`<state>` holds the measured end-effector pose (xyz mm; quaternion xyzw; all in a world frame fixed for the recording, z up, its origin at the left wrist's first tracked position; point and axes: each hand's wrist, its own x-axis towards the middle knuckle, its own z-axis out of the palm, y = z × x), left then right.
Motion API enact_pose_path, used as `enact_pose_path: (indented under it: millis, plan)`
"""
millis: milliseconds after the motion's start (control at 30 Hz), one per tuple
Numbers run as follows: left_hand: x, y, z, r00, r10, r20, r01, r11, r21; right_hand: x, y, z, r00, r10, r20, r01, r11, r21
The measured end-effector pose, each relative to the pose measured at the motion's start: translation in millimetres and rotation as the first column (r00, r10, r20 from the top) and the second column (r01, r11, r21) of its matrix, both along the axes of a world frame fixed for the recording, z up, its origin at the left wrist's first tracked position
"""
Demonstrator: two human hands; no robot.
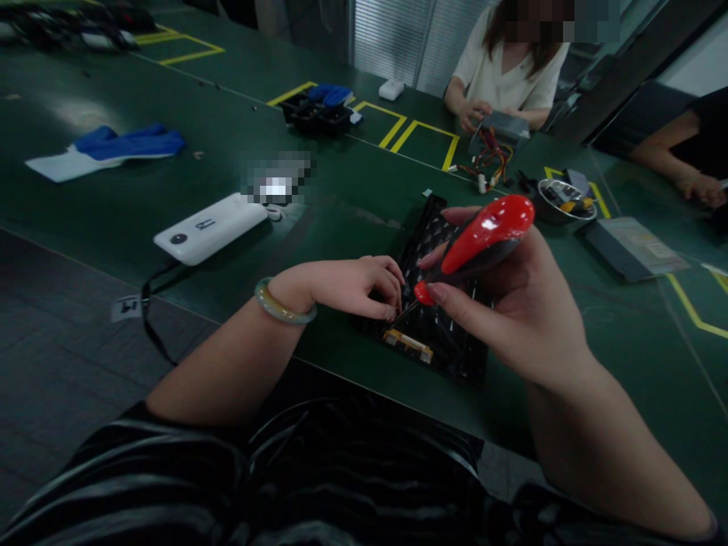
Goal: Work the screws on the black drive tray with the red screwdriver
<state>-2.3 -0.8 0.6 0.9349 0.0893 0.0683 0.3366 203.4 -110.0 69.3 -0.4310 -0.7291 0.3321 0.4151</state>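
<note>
A black perforated drive bracket (pixel 432 334) with a gold connector strip lies at the near edge of the green table (pixel 171 182). My right hand (pixel 512 311) is closed round a red and black screwdriver (pixel 483 235), whose shaft slants down to the bracket. My left hand (pixel 358 284), with a pale bangle on the wrist, rests on the bracket's left side. Its fingers are curled and pinched beside the screwdriver tip; what they pinch is too small to make out.
A white power bank (pixel 210 227) with a black cable lies to the left, blue and white gloves (pixel 108 148) beyond it. Across the table a person (pixel 512 68) handles a power supply with coloured wires (pixel 492 148). A metal bowl (pixel 563 201), a grey drive (pixel 634 246) and another person's arm (pixel 682 152) are on the right.
</note>
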Motion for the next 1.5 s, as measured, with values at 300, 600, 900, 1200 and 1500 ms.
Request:
enact_pose_path:
  millis: [300,600,900,1200,1500]
  plan:
    - [-0.5,-1.9,1.2,1.0,0.013,0.01,-0.013,1.0,-0.028,0.2,0.7,-2.9,0.998,0.03,0.048,-0.032,0.999,0.036]
    - [0.5,-1.2,1.5,1.0,0.0,0.01,0.001,1.0,-0.029,0.2,0.9,-2.4,0.997,0.021,0.069,-0.023,0.999,0.028]
    - [-0.9,-0.1,-1.1,0.998,-0.003,0.07,0.005,1.0,-0.029,-0.9,-0.8,-0.4,0.982,0.183,0.043,-0.183,0.983,0.014]
    - [-0.1,-1.6,3.6,1.0,-0.007,0.017,0.007,1.0,-0.018,-0.3,5.0,-6.2,0.986,-0.072,0.153,0.044,0.983,0.177]
    - [1.3,-1.1,5.5,0.999,-0.049,-0.022,0.05,0.998,0.024,1.5,3.0,-0.4,0.995,0.087,0.038,-0.087,0.996,-0.019]
